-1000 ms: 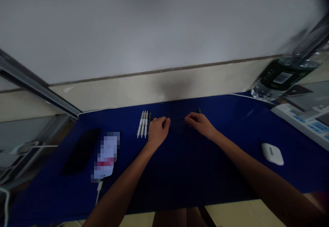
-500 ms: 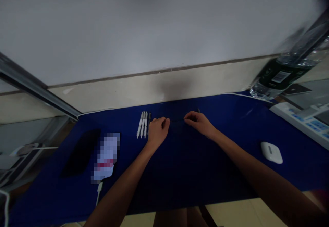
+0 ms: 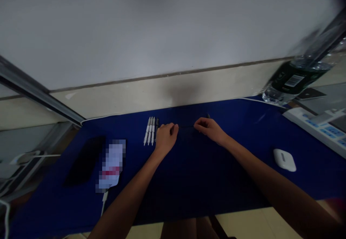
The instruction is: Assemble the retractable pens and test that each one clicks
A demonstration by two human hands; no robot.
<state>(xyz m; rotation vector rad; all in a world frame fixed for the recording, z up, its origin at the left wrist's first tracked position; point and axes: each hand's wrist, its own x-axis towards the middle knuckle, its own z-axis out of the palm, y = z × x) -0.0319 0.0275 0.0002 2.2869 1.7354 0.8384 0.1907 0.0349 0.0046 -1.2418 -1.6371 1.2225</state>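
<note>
My left hand [image 3: 167, 137] is closed in a pinch just right of three white pens [image 3: 149, 131] lying side by side. A dark pen [image 3: 157, 125] lies beside them, its lower part hidden by that hand. My right hand [image 3: 210, 129] is also pinched, a short way to the right. Between the two hands runs a thin dark strand [image 3: 186, 126], faint against the blue desk mat [image 3: 189, 181]; its exact kind is too dim to tell. Behind my right hand the tip of a dark pen-like thing [image 3: 208, 115] shows.
A lit phone [image 3: 112, 165] on a white cable and a dark flat object [image 3: 86, 159] lie at left. At right are a white earbud case [image 3: 284, 160], a water bottle [image 3: 292, 78] and a white device with blue buttons [image 3: 321, 127]. A wall [image 3: 162, 33] rises behind.
Both hands stay almost where they were, pinched and apart. The thin dark strand between them shows slightly more clearly now.
</note>
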